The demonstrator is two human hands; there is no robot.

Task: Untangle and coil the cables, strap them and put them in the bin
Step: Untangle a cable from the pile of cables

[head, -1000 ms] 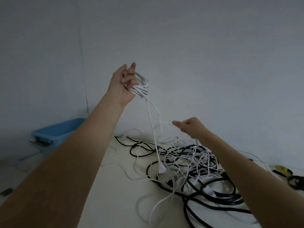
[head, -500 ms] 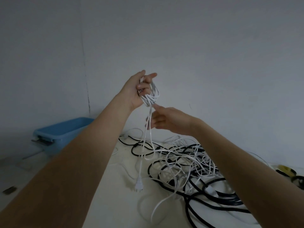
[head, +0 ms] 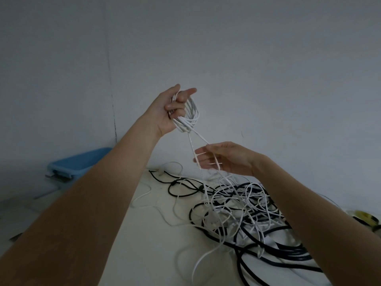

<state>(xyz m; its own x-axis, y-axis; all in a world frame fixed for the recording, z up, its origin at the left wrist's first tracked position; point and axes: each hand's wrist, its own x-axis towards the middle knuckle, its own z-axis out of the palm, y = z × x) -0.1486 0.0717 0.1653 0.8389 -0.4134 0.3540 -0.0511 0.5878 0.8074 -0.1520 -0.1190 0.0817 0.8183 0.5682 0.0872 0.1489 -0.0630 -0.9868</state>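
Your left hand point(head: 165, 112) is raised in front of the far wall point(head: 268, 58), fingers curled round a small coil of white cable point(head: 188, 117); the loops hang over the fingers and bunch together below them, with the thumb and forefinger standing up above the coil; two white strands point(head: 198, 139) run down from the bottom of the coil, one to your right hand, the other past it into the heap below. Your right hand point(head: 224, 158) is lower and to the right of the coil, palm turned toward you, fingers only loosely bent; a white strand crosses the fingertips and runs over the fingers, but you cannot tell whether it is pinched or merely resting there. Below both hands, on the pale worktop point(head: 144, 244), lies the tangle of cables point(head: 243, 211); thin white leads are knotted through thick black ones, and the heap spreads from the middle to the near right; a loose white lead point(head: 198, 263) curls out of it toward the near edge, and a black loop point(head: 181, 187) lies at its far left side. The blue bin point(head: 76, 164) sits at the far left, well apart from the tangle, partly hidden behind your left forearm; at the right edge, something yellow point(head: 365, 215) peeks out beyond your right forearm, too cut off to identify.
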